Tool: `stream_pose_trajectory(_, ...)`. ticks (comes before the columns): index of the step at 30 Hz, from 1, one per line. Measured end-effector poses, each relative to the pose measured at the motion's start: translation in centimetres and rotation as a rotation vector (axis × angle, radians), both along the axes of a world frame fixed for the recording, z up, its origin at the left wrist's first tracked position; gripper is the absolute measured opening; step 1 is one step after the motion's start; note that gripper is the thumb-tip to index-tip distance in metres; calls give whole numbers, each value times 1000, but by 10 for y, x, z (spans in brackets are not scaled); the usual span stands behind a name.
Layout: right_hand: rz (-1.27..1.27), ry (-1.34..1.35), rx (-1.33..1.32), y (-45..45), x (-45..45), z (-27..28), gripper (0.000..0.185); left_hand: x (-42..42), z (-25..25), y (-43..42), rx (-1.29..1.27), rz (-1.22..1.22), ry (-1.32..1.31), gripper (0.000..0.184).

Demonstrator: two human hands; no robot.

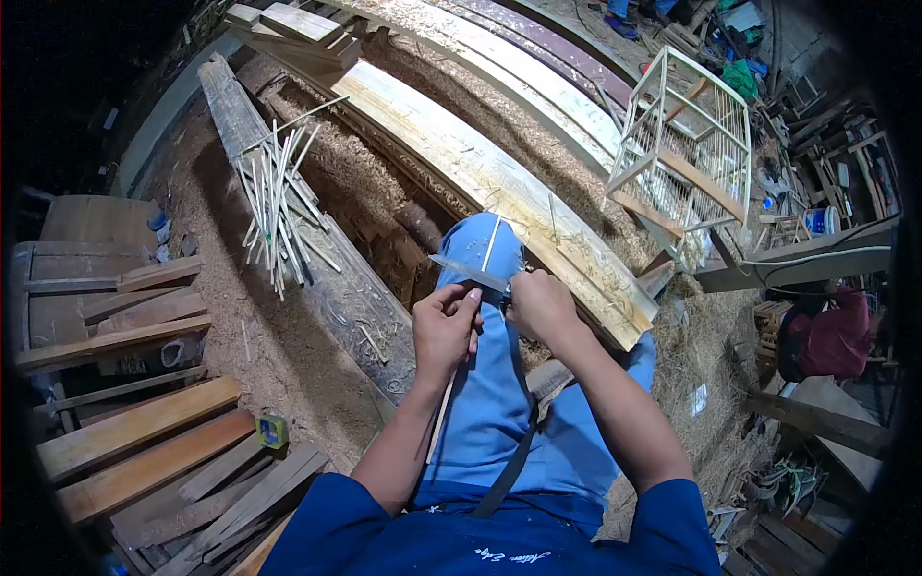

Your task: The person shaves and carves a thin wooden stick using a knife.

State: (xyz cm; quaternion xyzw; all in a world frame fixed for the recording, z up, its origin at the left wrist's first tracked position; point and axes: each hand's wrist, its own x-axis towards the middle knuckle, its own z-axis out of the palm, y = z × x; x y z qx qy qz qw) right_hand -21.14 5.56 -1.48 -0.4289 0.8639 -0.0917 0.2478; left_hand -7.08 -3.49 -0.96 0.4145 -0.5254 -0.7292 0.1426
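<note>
So the left grip [442, 333] is pinched down narrow on a thin pale stick [492, 245], thumb and fingers together just below the blade. The stick runs lengthwise through that grip: the upper end pokes out past the fingers, crosses behind the knife [469, 273] and lies over the bent knee, while the lower end comes out under the palm and trails down along the thigh of the blue jeans [490, 403].

The right grip [543, 305] is a closed fist on the knife, handle hidden inside it, blade sticking out to the left and lying across the stick. Both grips are close together, right above the leg. Can't tell if the edge is actually biting into the wood.

Off to the left, a loose pile of similar sticks [279, 213] sits on a weathered board [351, 298], well apart from the hands. Just beyond the knee there's a long pale plank [461, 144] with shavings on it, and a slatted cage [701, 184] stands further off to the right.
</note>
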Motion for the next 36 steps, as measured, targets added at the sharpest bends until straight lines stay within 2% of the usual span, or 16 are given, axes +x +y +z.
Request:
stream_pose_trajectory(3, 39, -68, 8, 9, 2, 5, 16, 3, -8, 1, 23, 30, 6, 16)
stream_pose_trajectory(8, -74, -41, -20, 16, 10, -36, 17, 0, -8, -1, 8, -6, -47, 14)
stream_pose_trajectory(12, -100, 14, -24, 16, 10, -32, 19, 1, -12, 2, 15, 15, 0, 16)
stream_pose_trajectory(16, -95, -41, 34, 13, 6, -27, 21, 10, -14, 9, 54, 49, 31, 21)
stream_pose_trajectory(18, -122, 20, 21, 11, 9, -24, 15, 14, -11, 12, 59, 51, 21, 21)
stream_pose_trajectory(24, -143, 16, 8, 15, 8, -25, 15, 34, -5, 26, 40, 24, -18, 21)
stream_pose_trajectory(36, -68, -1, 45, 13, 7, -16, 17, 9, -11, 10, 74, -29, 74, 26)
